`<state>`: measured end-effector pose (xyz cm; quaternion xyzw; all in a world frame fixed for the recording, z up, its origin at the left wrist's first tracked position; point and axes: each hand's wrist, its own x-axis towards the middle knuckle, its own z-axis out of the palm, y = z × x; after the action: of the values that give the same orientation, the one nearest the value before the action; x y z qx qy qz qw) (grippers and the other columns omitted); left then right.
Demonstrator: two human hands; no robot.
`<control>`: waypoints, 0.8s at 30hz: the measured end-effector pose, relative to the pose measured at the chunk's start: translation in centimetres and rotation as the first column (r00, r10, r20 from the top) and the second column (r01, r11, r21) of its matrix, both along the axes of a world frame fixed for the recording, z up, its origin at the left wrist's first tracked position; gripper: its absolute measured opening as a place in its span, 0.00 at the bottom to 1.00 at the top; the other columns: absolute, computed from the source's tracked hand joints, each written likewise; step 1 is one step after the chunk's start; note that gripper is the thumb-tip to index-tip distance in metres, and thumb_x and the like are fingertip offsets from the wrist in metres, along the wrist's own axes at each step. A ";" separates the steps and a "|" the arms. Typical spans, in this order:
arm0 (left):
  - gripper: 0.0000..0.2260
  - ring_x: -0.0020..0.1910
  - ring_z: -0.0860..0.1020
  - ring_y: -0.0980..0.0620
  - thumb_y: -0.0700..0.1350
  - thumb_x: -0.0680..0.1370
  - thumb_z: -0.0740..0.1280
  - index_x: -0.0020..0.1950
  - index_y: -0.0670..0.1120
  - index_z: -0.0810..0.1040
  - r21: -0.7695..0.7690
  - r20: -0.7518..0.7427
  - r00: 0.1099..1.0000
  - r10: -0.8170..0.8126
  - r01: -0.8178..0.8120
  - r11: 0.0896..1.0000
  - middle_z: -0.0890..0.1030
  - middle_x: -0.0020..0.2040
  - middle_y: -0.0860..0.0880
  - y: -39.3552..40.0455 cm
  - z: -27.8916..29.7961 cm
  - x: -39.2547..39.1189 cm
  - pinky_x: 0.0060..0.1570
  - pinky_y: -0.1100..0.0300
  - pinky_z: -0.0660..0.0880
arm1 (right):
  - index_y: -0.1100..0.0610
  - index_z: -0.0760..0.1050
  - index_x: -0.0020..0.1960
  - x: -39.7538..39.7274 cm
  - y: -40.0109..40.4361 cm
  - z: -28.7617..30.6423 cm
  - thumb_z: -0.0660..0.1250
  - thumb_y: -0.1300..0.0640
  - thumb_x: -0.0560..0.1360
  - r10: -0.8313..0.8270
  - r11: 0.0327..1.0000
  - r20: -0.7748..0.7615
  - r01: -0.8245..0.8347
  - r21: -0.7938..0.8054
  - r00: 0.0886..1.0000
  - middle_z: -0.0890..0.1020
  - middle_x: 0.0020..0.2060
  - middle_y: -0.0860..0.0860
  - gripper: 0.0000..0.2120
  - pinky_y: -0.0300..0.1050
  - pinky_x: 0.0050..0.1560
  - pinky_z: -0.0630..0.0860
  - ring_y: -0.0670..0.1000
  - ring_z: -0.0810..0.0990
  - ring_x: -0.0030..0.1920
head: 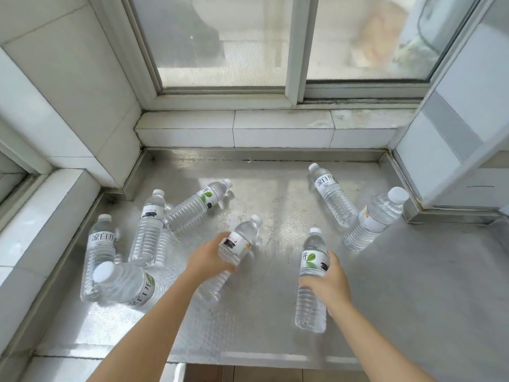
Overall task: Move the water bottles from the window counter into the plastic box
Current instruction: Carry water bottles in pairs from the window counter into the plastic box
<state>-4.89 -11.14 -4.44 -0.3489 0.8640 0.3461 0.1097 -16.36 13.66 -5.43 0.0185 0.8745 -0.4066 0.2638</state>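
Fingers of both hands round bottles, L bottle (pixel 234 249) w/ base hidden, R bottle (pixel 312 277).

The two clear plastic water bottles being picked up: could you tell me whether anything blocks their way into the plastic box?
Each hand already grips one: the left hand the clear plastic bottle at centre, the right hand the leaf-labelled clear bottle. Nothing lies between hands and bottles. The plastic box is out of view, so that path cannot be judged.
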 end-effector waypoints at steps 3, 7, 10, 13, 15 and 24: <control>0.37 0.53 0.74 0.53 0.45 0.66 0.80 0.68 0.63 0.66 0.175 -0.169 0.978 0.125 -0.095 0.980 0.75 0.50 0.56 1.3 1.7 0.2 0.49 0.59 0.68 | 0.47 0.58 0.74 0.6 1.0 0.9 0.76 0.58 0.57 -0.022 0.999 -0.002 0.022 -0.042 1.000 0.78 0.53 0.48 0.50 0.50 0.49 0.77 0.52 0.80 0.47; 0.38 0.50 0.81 0.49 0.41 0.63 0.82 0.65 0.65 0.70 0.404 -0.339 0.908 0.246 -0.096 0.910 0.79 0.53 0.51 3.7 3.9 -0.1 0.50 0.56 0.75 | 0.46 0.61 0.74 1.4 2.9 2.8 0.78 0.62 0.57 -0.073 0.988 -0.042 0.067 -0.139 0.996 0.78 0.49 0.43 0.49 0.46 0.48 0.75 0.48 0.80 0.47; 0.38 0.49 0.82 0.52 0.45 0.59 0.82 0.60 0.72 0.71 0.462 -0.422 0.873 0.244 -0.025 0.887 0.81 0.54 0.52 6.2 5.8 -0.5 0.52 0.53 0.77 | 0.44 0.63 0.71 2.3 4.7 5.0 0.78 0.64 0.59 -0.102 0.972 -0.105 0.077 -0.224 0.989 0.76 0.48 0.38 0.46 0.41 0.42 0.73 0.40 0.78 0.45; 0.37 0.51 0.81 0.55 0.46 0.58 0.82 0.60 0.71 0.71 0.497 -0.481 0.850 0.214 0.064 0.865 0.81 0.55 0.56 9.1 7.7 -1.0 0.47 0.60 0.74 | 0.42 0.62 0.71 3.2 7.0 7.0 0.79 0.63 0.60 -0.161 0.951 -0.151 0.112 -0.290 0.975 0.75 0.52 0.37 0.47 0.38 0.42 0.72 0.36 0.77 0.48; 0.37 0.53 0.80 0.56 0.46 0.58 0.81 0.60 0.70 0.72 0.513 -0.510 0.840 0.185 0.124 0.849 0.81 0.55 0.56 11.2 9.0 -1.3 0.46 0.62 0.73 | 0.41 0.63 0.71 3.9 9.0 8.0 0.80 0.61 0.59 -0.223 0.932 -0.184 0.154 -0.329 0.957 0.76 0.56 0.39 0.46 0.39 0.46 0.74 0.39 0.77 0.53; 0.36 0.53 0.81 0.57 0.47 0.57 0.82 0.58 0.73 0.72 0.495 -0.583 0.809 -0.078 0.430 0.755 0.83 0.53 0.59 22.2 11.7 -1.3 0.51 0.59 0.75 | 0.36 0.63 0.65 11.0 20.1 13.5 0.80 0.64 0.60 -0.547 0.788 -0.276 0.375 -0.488 0.790 0.76 0.53 0.34 0.44 0.36 0.39 0.74 0.39 0.80 0.46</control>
<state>-6.15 11.06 7.29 -0.0597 0.7426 0.6667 0.0214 -5.36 33.80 8.08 0.0968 0.7718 -0.6275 -0.0344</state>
